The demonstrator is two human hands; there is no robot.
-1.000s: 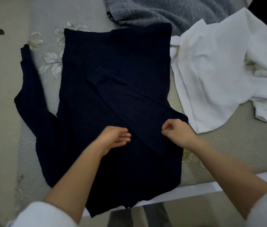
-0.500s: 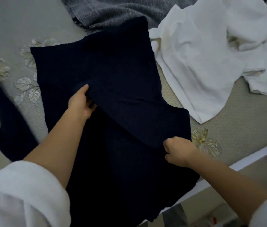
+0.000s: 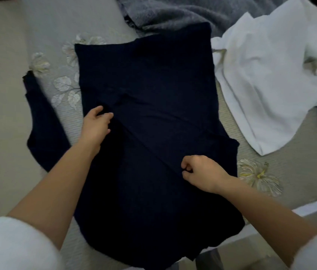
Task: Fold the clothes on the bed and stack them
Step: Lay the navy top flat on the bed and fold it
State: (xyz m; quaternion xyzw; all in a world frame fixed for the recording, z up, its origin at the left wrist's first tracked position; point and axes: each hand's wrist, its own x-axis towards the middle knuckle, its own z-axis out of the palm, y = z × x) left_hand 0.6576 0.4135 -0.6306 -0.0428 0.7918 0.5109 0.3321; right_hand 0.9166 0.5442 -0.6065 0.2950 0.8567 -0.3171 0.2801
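A dark navy long-sleeved knit garment (image 3: 150, 117) is seen spread flat on a pale grey-green bedspread embroidered with leaf and flower motifs (image 3: 299, 172), its near hem reaching the bed's front edge. One sleeve has been folded diagonally across the body of the garment, forming a raised crease that runs from the upper left of the garment toward its lower right. The folded sleeve's upper end is pinched by the left hand (image 3: 97, 123), whose fingers are curled into the dark fabric at the garment's left side. The sleeve's lower end is gripped by the right hand (image 3: 202, 172), which is closed into a loose fist on the cloth near the garment's right edge. Both forearms are bare, with white sleeves (image 3: 13, 244) pushed back toward the elbows.

The garment's other sleeve (image 3: 44, 137) is left trailing out to the left of the garment, lying partly off the bedspread's patterned area. A crumpled white cotton garment (image 3: 266, 78) is seen lying unfolded just to the right of the navy garment, their edges almost touching. A rumpled grey fleecy blanket or garment (image 3: 183, 12) is bunched just beyond the navy garment's far edge.
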